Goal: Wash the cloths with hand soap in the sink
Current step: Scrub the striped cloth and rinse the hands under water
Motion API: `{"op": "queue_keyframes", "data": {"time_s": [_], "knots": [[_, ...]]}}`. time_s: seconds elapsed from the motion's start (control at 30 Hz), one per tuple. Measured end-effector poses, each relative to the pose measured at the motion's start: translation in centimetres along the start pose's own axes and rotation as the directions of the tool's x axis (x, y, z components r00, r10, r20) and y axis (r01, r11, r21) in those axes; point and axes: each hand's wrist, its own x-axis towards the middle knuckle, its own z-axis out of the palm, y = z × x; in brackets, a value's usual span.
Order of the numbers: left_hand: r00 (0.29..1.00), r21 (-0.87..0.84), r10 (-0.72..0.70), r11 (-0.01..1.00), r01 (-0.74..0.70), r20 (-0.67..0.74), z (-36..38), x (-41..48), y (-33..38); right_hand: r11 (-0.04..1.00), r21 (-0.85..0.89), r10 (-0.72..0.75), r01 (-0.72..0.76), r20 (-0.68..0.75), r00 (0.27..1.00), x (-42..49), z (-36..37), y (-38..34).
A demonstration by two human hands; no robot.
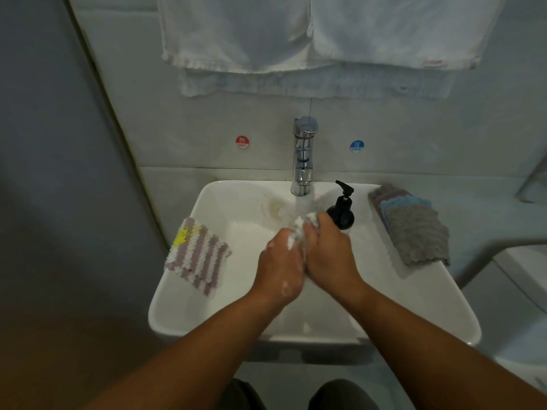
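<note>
A white cloth (302,227) is bunched between both hands over the middle of the sink (236,208), just below the tap (303,155). The left hand (279,263) curls its fingers round the near part of the wad. The right hand (328,253) grips the far part, and the two hands touch side by side. Most of the cloth is buried in the fists (only a foamy lump pokes out in front), so its pattern cannot be made out. One striped cloth (196,255) lies on the left rim. A stack of cloths (414,235) on the right rim shows three layers, its lower edges hard to count. One black soap pump (342,213) stands just beside the right hand, and two towels (236,34) hang above, cut off at the top
</note>
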Motion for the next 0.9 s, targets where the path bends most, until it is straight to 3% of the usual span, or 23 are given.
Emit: {"op": "queue_keyframes", "data": {"time_s": [0.07, 0.17, 0.23, 0.3, 0.4, 0.47, 0.53, 0.6, 0.7, 0.77, 0.83, 0.9], "knots": [[1.0, -0.079, 0.02, 0.997, -0.021, -0.008, -0.3, -0.4, 0.6, 0.996, -0.015, 0.083, -0.083, 0.008, 0.997, 0.9, -0.2, 0.4], [0.996, -0.106, -0.023, 0.994, 0.014, -0.082, -1.3, 0.8, 1.1, 0.997, -0.073, 0.006, -0.001, 0.074, 0.997, -0.6, 0.8, 0.6], [0.995, -0.061, -0.05, 0.997, 0.045, -0.085, -1.3, 1.4, 0.5, 0.999, 0.003, -0.049, 0.049, 0.105, 0.993, -2.1, 0.9, 0.0], [0.998, -0.004, -0.035, 0.999, 0.035, -0.043, -0.6, 0.8, 0.3, 0.998, -0.017, -0.056, 0.057, 0.06, 0.997, -1.8, 0.4, -0.6], [1.0, -0.006, -0.01, 1.0, 0.01, 0.02, 0.2, -0.5, 0.4, 0.997, 0.001, 0.073, -0.073, -0.01, 0.997, 0.3, -0.3, 0.1], [1.0, -0.038, 0.018, 0.999, -0.018, 0.002, -0.4, -0.5, 0.9, 0.991, -0.118, 0.072, -0.064, 0.068, 0.995, 0.4, -0.1, 0.6], [0.999, -0.084, -0.013, 0.996, 0.009, -0.048, -1.1, 0.5, 0.9, 0.979, -0.202, -0.014, 0.041, 0.131, 0.991, -0.7, 0.7, 0.9], [0.995, -0.083, -0.062, 0.995, 0.055, -0.082, -1.5, 1.2, 0.6, 0.995, -0.087, -0.041, 0.053, 0.135, 0.99, -2.2, 0.9, 0.0], [1.0, 0.016, -0.007, 1.0, 0.007, -0.006, -0.7, 0.5, 0.3, 0.999, 0.019, -0.047, 0.047, 0.015, 0.999, -1.9, 0.2, -0.8], [0.999, 0.019, 0.039, 0.999, -0.04, 0.032, -0.3, -0.5, 0.6, 0.999, 0.021, 0.039, -0.038, -0.039, 0.998, -0.3, -0.3, -0.3], [0.998, -0.02, 0.067, 0.998, -0.067, 0.02, -0.8, -0.9, 1.1, 0.994, -0.068, 0.091, -0.091, -0.003, 0.996, 0.4, -0.2, 0.4], [0.999, -0.071, 0.041, 0.997, -0.043, -0.032, -1.3, 0.0, 1.1, 0.985, -0.169, 0.036, -0.021, 0.084, 0.996, -0.3, 0.8, 1.1]]}}
